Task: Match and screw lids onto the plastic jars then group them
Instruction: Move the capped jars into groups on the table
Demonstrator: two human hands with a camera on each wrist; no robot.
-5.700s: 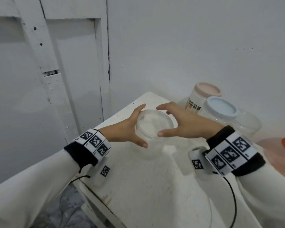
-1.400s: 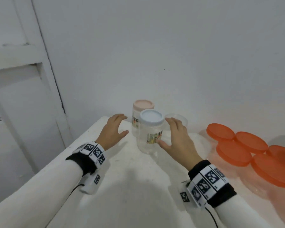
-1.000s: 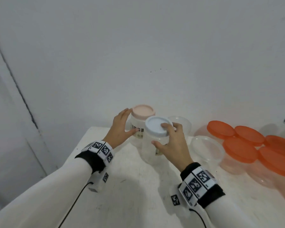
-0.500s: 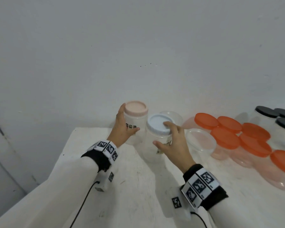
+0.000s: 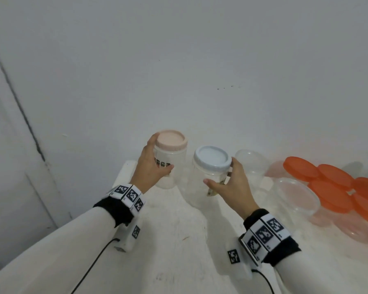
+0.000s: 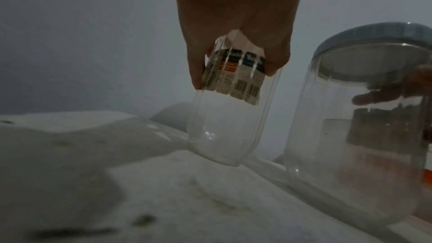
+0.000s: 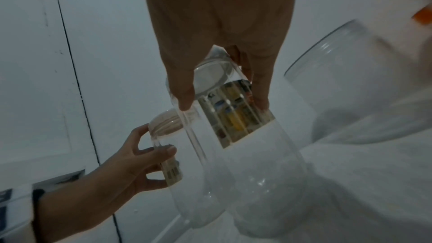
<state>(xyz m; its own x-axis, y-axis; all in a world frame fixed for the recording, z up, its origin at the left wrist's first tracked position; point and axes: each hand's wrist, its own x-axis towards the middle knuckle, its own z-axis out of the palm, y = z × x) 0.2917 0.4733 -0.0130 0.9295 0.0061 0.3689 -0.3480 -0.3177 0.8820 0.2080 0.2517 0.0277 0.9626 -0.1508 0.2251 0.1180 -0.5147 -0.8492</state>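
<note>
My left hand [image 5: 152, 166] grips a clear jar with a pink lid [image 5: 172, 139], fingers and thumb curled round its upper body; the left wrist view shows this pink-lidded jar [image 6: 229, 117] lifted and tilted above the table. My right hand [image 5: 227, 183] grips a clear jar with a pale blue lid [image 5: 212, 158] just under the lid. In the right wrist view the blue-lidded jar [image 7: 247, 154] hangs tilted, clear of the white table [image 5: 179, 240], with the left hand [image 7: 131, 163] and its jar beyond. Both jars carry paper labels.
Two open clear jars without lids [image 5: 251, 164] [image 5: 295, 196] stand right of the blue-lidded jar. Several orange-lidded jars [image 5: 331, 187] crowd the table's right side. A white wall rises close behind; the table's left edge [image 5: 123, 172] lies beside my left wrist.
Both hands have closed round the two lidded jars and raised them off the table. My view has swung left, so the black-lidded jars at far right have left the picture.
</note>
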